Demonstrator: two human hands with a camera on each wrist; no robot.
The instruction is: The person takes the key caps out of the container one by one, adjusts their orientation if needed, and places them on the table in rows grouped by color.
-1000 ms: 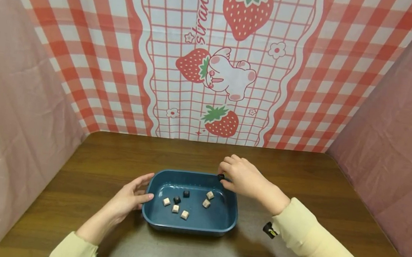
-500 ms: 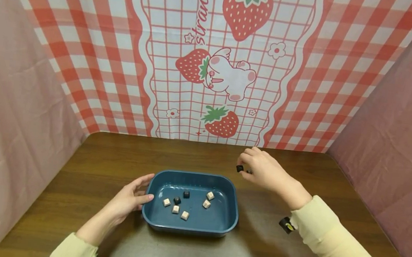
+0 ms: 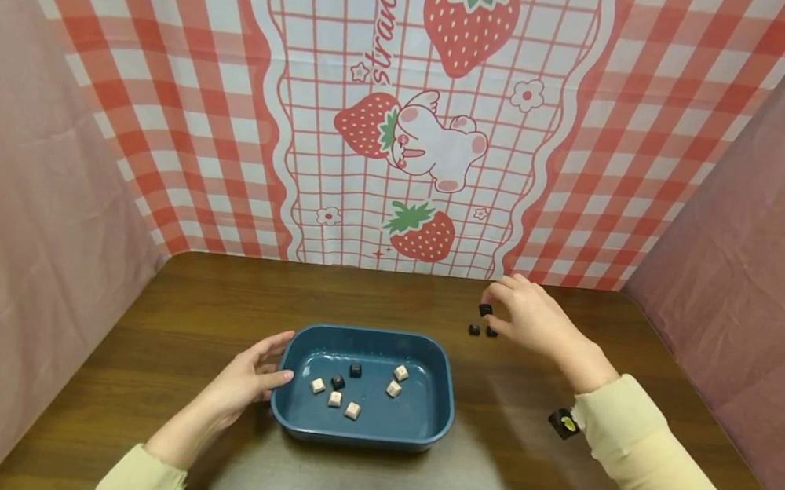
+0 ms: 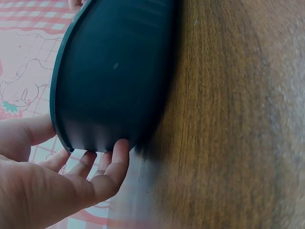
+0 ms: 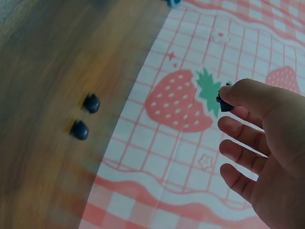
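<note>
My left hand [image 3: 241, 379] grips the left end of a blue rectangular basin [image 3: 374, 438], thumb over the rim and fingers against the outer wall. In the left wrist view, that hand [image 4: 71, 176] holds the dark basin wall [image 4: 114, 71]. Inside lie several cream keycaps [image 3: 352, 411] and two black keycaps [image 3: 355, 370]. My right hand [image 3: 534, 318] pinches a black keycap [image 3: 485, 310] between thumb and finger, above the table beyond the basin's far right corner. Two more black keycaps, one of them this keycap [image 3: 474, 329], lie on the table just below it. The right wrist view shows the pinched keycap [image 5: 225, 99] clearly.
The brown wooden table [image 3: 218, 291] ends at a strawberry-print cloth [image 3: 404, 120] hanging behind it. Pink cloths hang at the left side [image 3: 45, 164] and the right side [image 3: 753, 256].
My right hand has moved from the basin's far right rim to the right and back, carrying the black keycap. Its move has uncovered the two table keycaps. The left hand stays put.
</note>
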